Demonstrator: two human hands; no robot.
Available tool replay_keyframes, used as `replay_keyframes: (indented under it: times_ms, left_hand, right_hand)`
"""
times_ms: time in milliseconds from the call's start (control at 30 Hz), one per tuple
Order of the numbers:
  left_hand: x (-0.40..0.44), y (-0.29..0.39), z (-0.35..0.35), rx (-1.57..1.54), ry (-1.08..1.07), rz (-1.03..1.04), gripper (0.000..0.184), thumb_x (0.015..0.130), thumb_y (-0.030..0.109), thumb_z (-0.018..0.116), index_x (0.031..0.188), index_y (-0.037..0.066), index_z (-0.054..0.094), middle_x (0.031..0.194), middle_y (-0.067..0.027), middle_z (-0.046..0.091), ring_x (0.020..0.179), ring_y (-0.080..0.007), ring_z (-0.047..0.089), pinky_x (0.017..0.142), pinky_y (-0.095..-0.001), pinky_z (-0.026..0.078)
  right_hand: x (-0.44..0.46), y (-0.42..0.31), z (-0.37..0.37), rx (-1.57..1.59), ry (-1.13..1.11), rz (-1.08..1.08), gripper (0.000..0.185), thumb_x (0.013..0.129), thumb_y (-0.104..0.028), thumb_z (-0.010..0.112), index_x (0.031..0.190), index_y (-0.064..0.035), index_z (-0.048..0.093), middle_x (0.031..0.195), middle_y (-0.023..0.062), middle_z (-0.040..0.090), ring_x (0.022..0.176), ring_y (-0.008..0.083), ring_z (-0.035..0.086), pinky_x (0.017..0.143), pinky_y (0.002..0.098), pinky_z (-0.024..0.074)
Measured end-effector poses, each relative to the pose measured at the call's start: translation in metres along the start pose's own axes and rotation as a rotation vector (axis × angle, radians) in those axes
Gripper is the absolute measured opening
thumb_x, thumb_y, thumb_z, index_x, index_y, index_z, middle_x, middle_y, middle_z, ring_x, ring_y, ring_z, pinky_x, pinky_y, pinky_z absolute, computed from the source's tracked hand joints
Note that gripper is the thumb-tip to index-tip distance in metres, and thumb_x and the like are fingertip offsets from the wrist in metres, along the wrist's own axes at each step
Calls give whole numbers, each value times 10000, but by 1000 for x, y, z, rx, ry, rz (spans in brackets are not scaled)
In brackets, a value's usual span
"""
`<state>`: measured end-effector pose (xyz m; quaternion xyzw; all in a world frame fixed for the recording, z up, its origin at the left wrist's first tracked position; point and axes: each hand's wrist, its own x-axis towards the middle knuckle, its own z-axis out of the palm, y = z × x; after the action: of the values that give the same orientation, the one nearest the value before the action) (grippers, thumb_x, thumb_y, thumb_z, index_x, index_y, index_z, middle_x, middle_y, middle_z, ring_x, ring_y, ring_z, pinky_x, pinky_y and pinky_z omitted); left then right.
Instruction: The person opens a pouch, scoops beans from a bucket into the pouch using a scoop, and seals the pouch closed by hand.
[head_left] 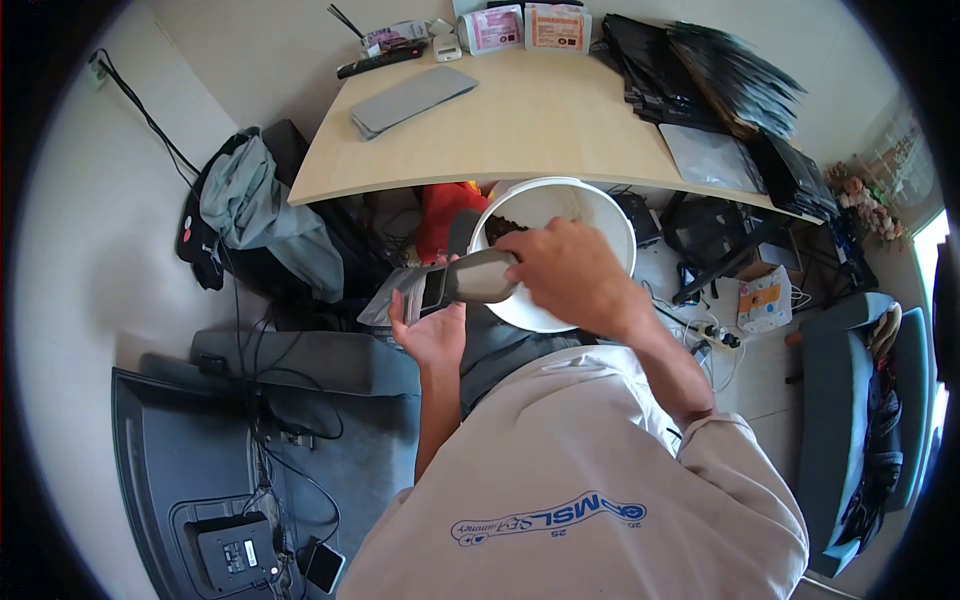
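A grey-brown scoop (480,277) is gripped in my right hand (572,275), its front end at the mouth of a grey pouch (403,293). My left hand (432,332) is closed around the pouch, fingers and thumb at its sides. Beneath my right hand stands a white bucket (612,225) with some dark material (502,229) at its left inside. The contents of the scoop and pouch cannot be made out.
A wooden desk (520,120) carries flat grey pouches (415,100) and stacked black bags (665,80). A red item (437,222) lies under the desk edge. Left are a draped chair (265,205) and a monitor (190,480); cables and a blue chair (840,420) are right.
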<state>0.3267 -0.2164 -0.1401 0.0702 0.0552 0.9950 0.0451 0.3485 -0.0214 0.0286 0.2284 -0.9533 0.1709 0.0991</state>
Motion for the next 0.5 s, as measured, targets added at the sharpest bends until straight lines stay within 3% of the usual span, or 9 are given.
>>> replay_keyframes:
  times_ms: [67,167,267,367,467,500]
  left_hand:
    - [3,5,-8,22,-19,-20,591,887,421,592,1263,-30,525,1394,-236,449,1363,-377,352,1045,-454,398]
    - [2,3,0,3,85,15,601,881,403,615,1268,-44,507,1381,-265,433,1359,-398,347,997,-440,447]
    - [3,1,1,13,68,2,602,868,385,641,1265,-46,498,1373,-274,423,1359,-402,344,998,-447,450]
    - [2,-2,1,26,44,-36,613,919,437,535,1318,-25,483,1344,-200,520,1321,-358,424,995,-442,431]
    - [2,-1,-1,22,22,-40,615,917,433,540,1320,-28,479,1354,-206,508,1321,-363,422,994,-448,432]
    - [3,-1,0,21,23,-38,615,917,430,541,1321,-30,478,1355,-207,506,1321,-364,420,992,-451,434]
  right_hand:
    - [-5,20,-11,65,52,1,240,816,-135,667,1036,-44,694,751,154,691,709,279,680,639,405,522]
    - [-11,51,-7,147,50,200,207,817,-126,661,998,-36,706,680,117,690,588,225,680,583,362,528]
    - [-13,92,32,99,-18,388,224,747,-148,690,939,-33,698,895,203,679,854,367,656,770,468,520]
    - [-14,142,98,87,-117,487,239,739,-155,691,941,-27,692,895,217,678,857,382,663,779,470,525]
    - [-14,153,131,217,-257,627,269,731,-164,693,962,-27,682,930,228,678,865,397,666,790,475,528]
    - [-15,155,144,203,-193,605,257,750,-145,672,977,-26,682,843,186,684,746,333,666,717,423,533]
